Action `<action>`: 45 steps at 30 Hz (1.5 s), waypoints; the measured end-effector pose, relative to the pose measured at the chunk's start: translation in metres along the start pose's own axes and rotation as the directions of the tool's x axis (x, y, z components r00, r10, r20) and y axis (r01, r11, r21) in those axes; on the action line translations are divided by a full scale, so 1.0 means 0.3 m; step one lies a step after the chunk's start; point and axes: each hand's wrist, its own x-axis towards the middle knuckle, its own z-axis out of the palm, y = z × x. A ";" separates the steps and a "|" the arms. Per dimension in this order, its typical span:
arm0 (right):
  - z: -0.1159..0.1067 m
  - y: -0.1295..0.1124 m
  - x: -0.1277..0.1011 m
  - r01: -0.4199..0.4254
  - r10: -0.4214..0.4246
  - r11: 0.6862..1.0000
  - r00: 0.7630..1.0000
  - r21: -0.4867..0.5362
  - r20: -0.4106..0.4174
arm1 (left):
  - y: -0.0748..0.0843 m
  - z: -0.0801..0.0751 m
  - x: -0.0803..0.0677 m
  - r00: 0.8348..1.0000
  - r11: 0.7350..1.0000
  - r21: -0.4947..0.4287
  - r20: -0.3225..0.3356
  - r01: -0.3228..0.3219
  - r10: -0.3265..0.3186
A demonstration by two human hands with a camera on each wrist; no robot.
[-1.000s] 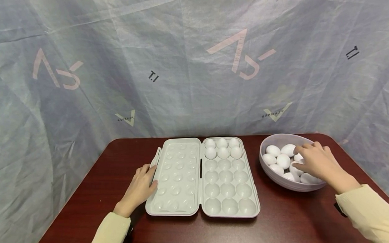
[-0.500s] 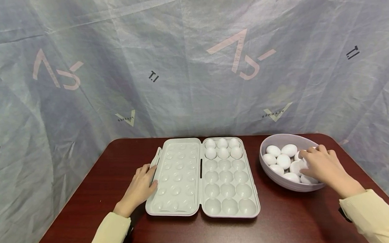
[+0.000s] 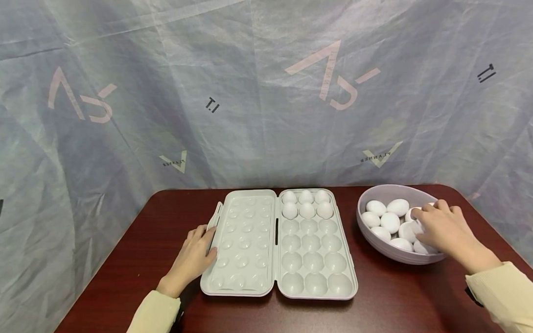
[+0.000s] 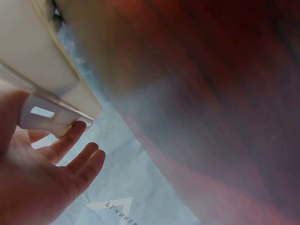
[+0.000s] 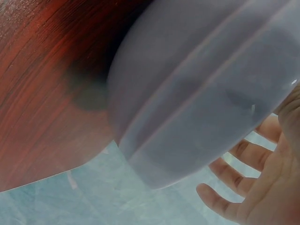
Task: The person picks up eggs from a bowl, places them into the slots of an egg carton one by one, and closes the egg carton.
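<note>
While your left hand (image 3: 191,260) rests with relaxed fingers against the left edge of the open egg carton (image 3: 276,244), holding nothing, the carton lies flat on the dark red wooden table (image 3: 133,259) in front of you. The left wrist view shows those fingers (image 4: 70,140) just under the carton's latch tab (image 4: 51,115), straight and loose, not gripping it.

Moving right, the carton's lid (image 3: 240,246) lies folded out to the left, and its tray half (image 3: 314,263) sits to the right of the hinge. Six white eggs (image 3: 306,204) fill the two far rows of the tray. The four nearer rows, twelve cups, stand unfilled, so by my judgement the filling is about a third done and most of it is left.

Further right, well apart from the carton, a pale lilac bowl (image 3: 375,243) holds a heap of white eggs (image 3: 389,221); about seven or eight show, some hidden. Your right hand (image 3: 442,226) reaches into the bowl's right side, fingers spread over the eggs there. From the head view it seems to touch one or two, but I cannot tell whether it has closed on an egg. The right wrist view shows only the bowl's outer wall (image 5: 197,93) and fingers spread beyond it.

Behind the table hangs a wrinkled grey-blue sheet (image 3: 264,88) with printed marks. Nothing lies between bowl and carton.
</note>
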 end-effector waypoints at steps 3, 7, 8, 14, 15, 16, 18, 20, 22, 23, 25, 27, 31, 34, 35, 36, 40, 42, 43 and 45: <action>0.004 0.001 -0.001 -0.005 0.005 1.000 1.000 -0.003 -0.003 | -0.001 0.001 0.000 1.000 1.000 0.002 0.003 -0.001 0.001; 0.008 0.002 0.000 -0.013 0.013 1.000 1.000 -0.003 -0.011 | 0.000 0.002 0.000 1.000 1.000 0.002 0.006 0.002 -0.002; 0.009 0.002 0.000 -0.013 0.013 1.000 1.000 -0.002 -0.014 | 0.000 0.002 0.000 1.000 1.000 0.002 0.006 0.003 -0.003; 0.010 -0.001 0.002 -0.016 0.017 1.000 0.999 0.014 -0.033 | 0.002 0.002 0.000 1.000 1.000 0.007 0.000 0.005 -0.005; 0.010 -0.002 0.003 -0.018 0.019 1.000 0.999 0.018 -0.037 | 0.003 0.002 -0.001 1.000 1.000 0.008 0.000 0.005 -0.005; 0.009 -0.003 0.004 -0.019 0.020 1.000 0.999 0.022 -0.041 | 0.004 0.001 -0.001 1.000 1.000 0.009 -0.001 0.005 -0.005; 0.009 -0.005 0.006 -0.017 0.019 0.999 0.998 0.031 -0.056 | 0.004 0.001 0.000 1.000 1.000 0.009 -0.002 0.005 -0.005; 0.008 -0.007 0.007 -0.012 0.015 0.999 0.997 0.038 -0.078 | 0.004 0.001 0.000 1.000 1.000 0.011 -0.005 0.004 -0.004; 0.007 -0.009 0.010 -0.005 0.009 0.999 0.995 0.044 -0.098 | 0.005 0.000 0.001 1.000 1.000 0.010 -0.010 0.001 -0.001; 0.006 -0.011 0.012 -0.002 0.007 0.999 0.994 0.046 -0.108 | 0.005 0.000 0.002 1.000 1.000 0.009 -0.013 0.001 -0.001; 0.004 -0.015 0.016 0.006 0.001 0.999 0.991 0.051 -0.131 | 0.006 0.000 0.002 1.000 1.000 0.009 -0.017 0.002 -0.002; 0.002 -0.020 0.021 0.014 -0.005 0.998 0.988 0.059 -0.157 | 0.007 0.000 0.002 1.000 1.000 0.008 -0.018 0.004 -0.004; -0.001 -0.035 0.034 0.034 -0.015 0.996 0.975 0.082 -0.220 | 0.006 0.002 0.002 1.000 1.000 0.010 -0.012 0.010 -0.010; -0.004 -0.050 0.047 0.044 -0.013 0.992 0.967 0.118 -0.253 | 0.005 0.003 0.002 1.000 1.000 0.010 -0.007 0.012 -0.012; -0.006 -0.055 0.052 0.050 -0.015 0.991 0.964 0.128 -0.266 | 0.005 0.003 0.002 1.000 1.000 0.009 -0.006 0.012 -0.012; -0.008 -0.061 0.058 0.057 -0.017 0.989 0.961 0.137 -0.276 | 0.005 0.003 0.003 1.000 1.000 0.010 -0.005 0.012 -0.011; -0.017 -0.093 0.081 0.090 -0.032 0.983 0.942 0.159 -0.334 | 0.005 0.002 0.003 1.000 1.000 0.011 -0.006 0.011 -0.011; -0.020 -0.110 0.095 0.110 -0.044 0.980 0.931 0.164 -0.363 | 0.006 0.002 0.002 1.000 1.000 0.010 -0.007 0.010 -0.010; -0.021 -0.120 0.102 0.122 -0.051 0.979 0.924 0.165 -0.380 | 0.006 0.001 0.002 1.000 1.000 0.009 -0.008 0.010 -0.010; -0.019 -0.136 0.117 0.146 -0.067 0.976 0.909 0.165 -0.410 | 0.007 0.002 0.002 1.000 1.000 0.010 -0.008 0.009 -0.009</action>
